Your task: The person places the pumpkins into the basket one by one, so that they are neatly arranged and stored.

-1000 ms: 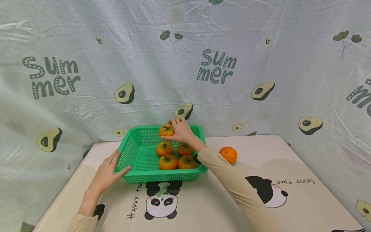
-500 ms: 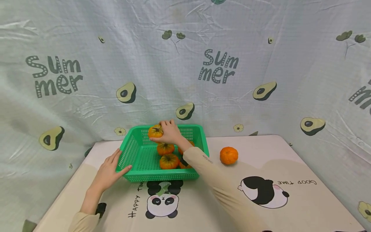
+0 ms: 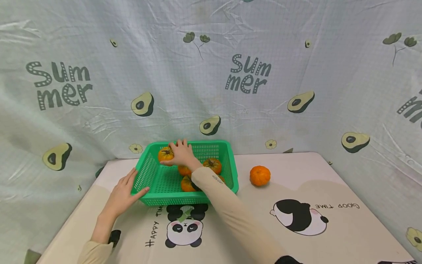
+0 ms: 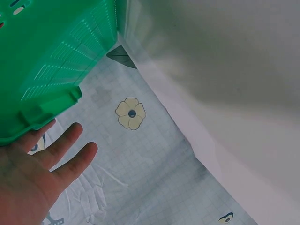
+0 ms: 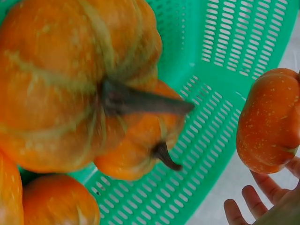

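My right hand (image 3: pixel 181 154) grips a small orange pumpkin (image 3: pixel 165 155) over the back left part of a green plastic basket (image 3: pixel 171 198). In the right wrist view this held pumpkin (image 5: pixel 267 122) shows at the right edge, above my fingers. Several more pumpkins (image 3: pixel 212 166) with dark stems sit in the basket's middle and right, partly hidden by my right forearm. At the basket's left side my left hand (image 3: pixel 122 194) rests against the rim, thumb over the front corner. The left wrist view shows its fingers (image 4: pixel 70 140) straight and spread beside the green rim.
A brighter orange pumpkin (image 3: pixel 260 176) lies on the table to the right of the basket. The pale tablecloth (image 3: pixel 329 183) carries panda prints and lettering. Behind the table hangs a printed curtain (image 3: pixel 184 80), close to the basket's back.
My right hand has carried the pumpkin leftward and slightly down, from the basket's back middle to its back left. My left hand has stayed at the rim.
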{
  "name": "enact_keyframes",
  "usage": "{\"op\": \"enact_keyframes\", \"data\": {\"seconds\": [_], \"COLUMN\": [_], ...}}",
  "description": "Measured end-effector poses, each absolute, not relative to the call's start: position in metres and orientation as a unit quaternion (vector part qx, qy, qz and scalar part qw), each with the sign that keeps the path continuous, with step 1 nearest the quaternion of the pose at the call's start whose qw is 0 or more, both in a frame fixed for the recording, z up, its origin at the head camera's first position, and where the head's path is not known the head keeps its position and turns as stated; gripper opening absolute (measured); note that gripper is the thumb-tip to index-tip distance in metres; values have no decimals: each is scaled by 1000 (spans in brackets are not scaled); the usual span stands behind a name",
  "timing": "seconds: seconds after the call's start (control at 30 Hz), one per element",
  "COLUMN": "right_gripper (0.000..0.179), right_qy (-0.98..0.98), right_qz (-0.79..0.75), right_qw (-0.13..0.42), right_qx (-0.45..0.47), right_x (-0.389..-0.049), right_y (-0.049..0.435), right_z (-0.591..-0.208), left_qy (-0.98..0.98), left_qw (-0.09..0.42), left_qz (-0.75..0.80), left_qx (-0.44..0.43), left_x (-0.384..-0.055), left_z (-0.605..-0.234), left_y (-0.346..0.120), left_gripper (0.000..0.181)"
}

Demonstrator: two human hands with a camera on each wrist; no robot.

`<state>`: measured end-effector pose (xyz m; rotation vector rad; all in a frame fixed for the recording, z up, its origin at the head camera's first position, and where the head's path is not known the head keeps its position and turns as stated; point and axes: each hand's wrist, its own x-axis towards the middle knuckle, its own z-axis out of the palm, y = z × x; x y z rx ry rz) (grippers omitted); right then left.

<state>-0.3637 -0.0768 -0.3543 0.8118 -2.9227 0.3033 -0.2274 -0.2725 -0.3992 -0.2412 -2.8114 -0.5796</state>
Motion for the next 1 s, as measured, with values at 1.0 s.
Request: {"op": "enact_keyframes", "data": {"seconds": [1.0], "right_gripper": [74], "right_qy": [-961], "right_qz": [-29], "right_qw": [-40], "right_qx": [273], "right_x": [-369], "right_y": [-88], "right_z": [-377], "left_qy": [-965], "left_qw": [139], "left_qz": [-206], "left_qx": [-85], "left_x": [-227], "left_z": [-400], "left_y": [-273], "left_gripper": [82]}}
